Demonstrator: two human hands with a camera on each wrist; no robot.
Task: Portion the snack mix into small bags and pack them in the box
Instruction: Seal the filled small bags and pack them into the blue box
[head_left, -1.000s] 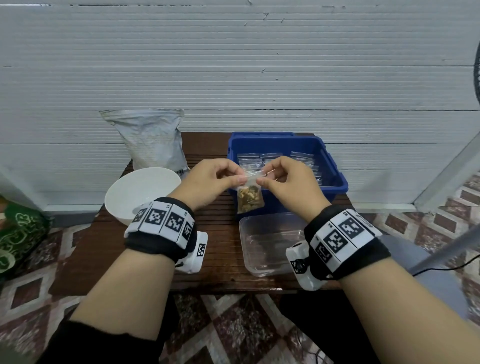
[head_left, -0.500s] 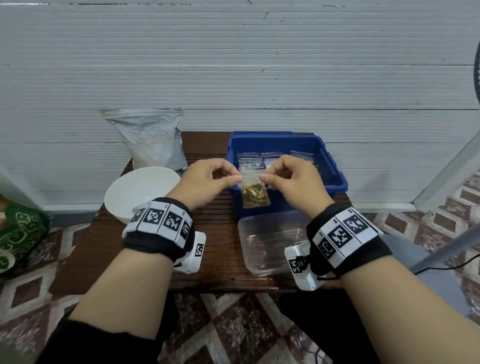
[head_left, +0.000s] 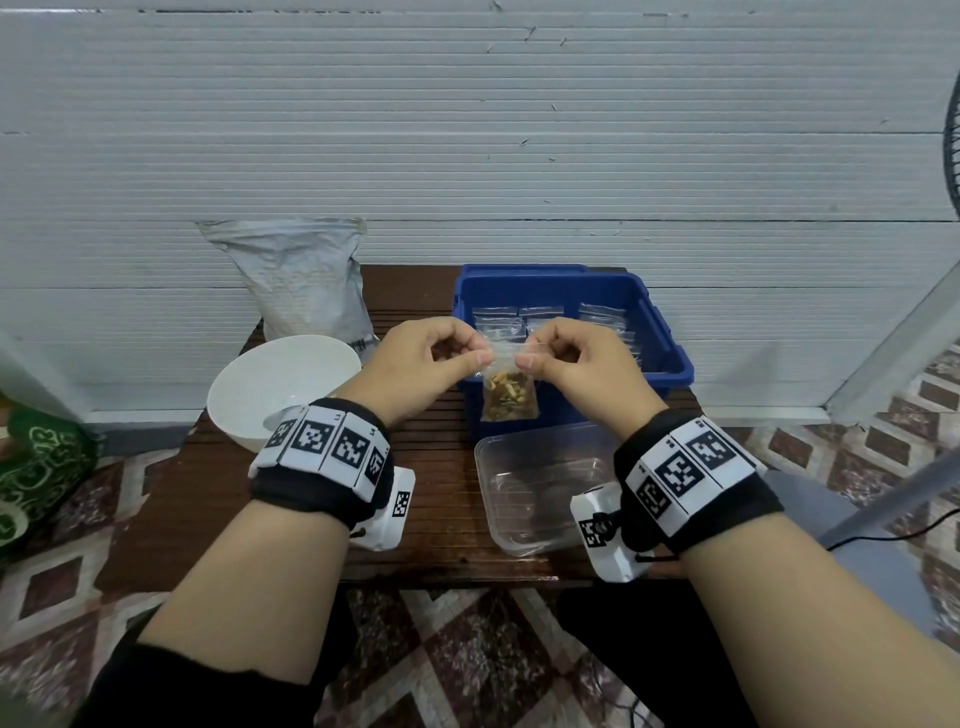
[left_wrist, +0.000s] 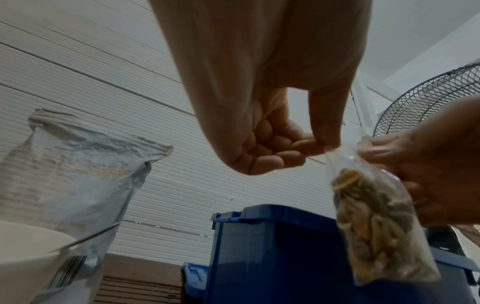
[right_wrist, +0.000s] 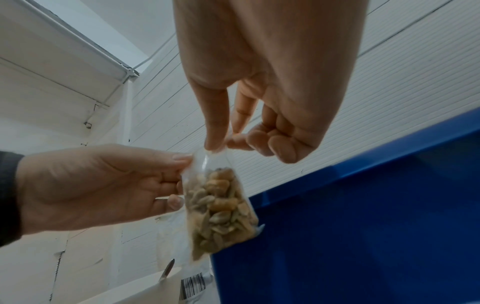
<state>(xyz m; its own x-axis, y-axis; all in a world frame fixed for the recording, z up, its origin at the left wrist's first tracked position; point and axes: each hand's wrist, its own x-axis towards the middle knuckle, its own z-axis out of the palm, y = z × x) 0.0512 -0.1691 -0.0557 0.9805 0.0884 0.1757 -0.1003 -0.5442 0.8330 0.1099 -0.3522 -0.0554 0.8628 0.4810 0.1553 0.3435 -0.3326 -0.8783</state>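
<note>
Together, the left hand (head_left: 434, 358) and right hand (head_left: 582, 364) pinch the top corners of a small filled bag (head_left: 510, 397), hanging before the blue box (head_left: 670, 364).

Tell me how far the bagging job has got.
Done: one small bag is filled with snack mix. In hand: the left hand and right hand pinch its top corners in the air in front of the blue box. Left: nothing lies in the clear tray, and unfilled bags wait in the blue box.
</note>
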